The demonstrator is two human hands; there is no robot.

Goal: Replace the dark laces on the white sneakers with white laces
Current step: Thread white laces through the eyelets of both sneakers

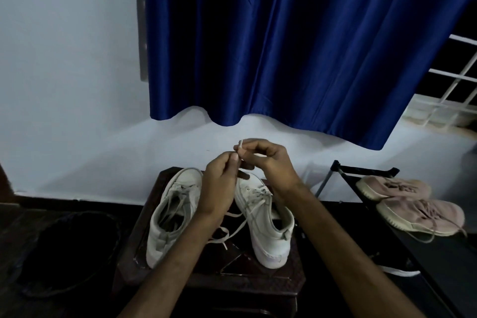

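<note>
Right, the big blue curtain (284, 46) is hanging across the back in long glossy folds, its wavy hem stopping short of the floor, and the plain pale wall (64, 72) is showing beside and below it. In front of me the dark wooden table (245, 281) is carrying everything, its polished top catching a faint sheen. Off to my right a black shoe rack (438, 253) is holding a pair of pink knitted shoes (413, 204) with ribbed cream soles. Down on the floor to my left a round dark basket (67, 250) is sitting in shadow.

The two white sneakers are lying side by side on the table, heels toward me, toes pointing away at the wall. The left sneaker (173, 217) is leaning its toe slightly right and the right sneaker (268, 227) is leaning its toe slightly left, so their long axes are closing in at the far end. Both look like smooth leather with rounded toes, and greyish laces are crossing their tongues.

I'm holding both hands together above the toes. My left hand (222, 178) and my right hand (268, 157) are both pinching the white lace (240, 146), its stiff tip poking upward between my fingertips. A flat loose lace end (227, 232) is curling on the table between the sneakers; whether it joins the piece I'm pinching, I can't tell, as my left hand is covering that stretch.
</note>
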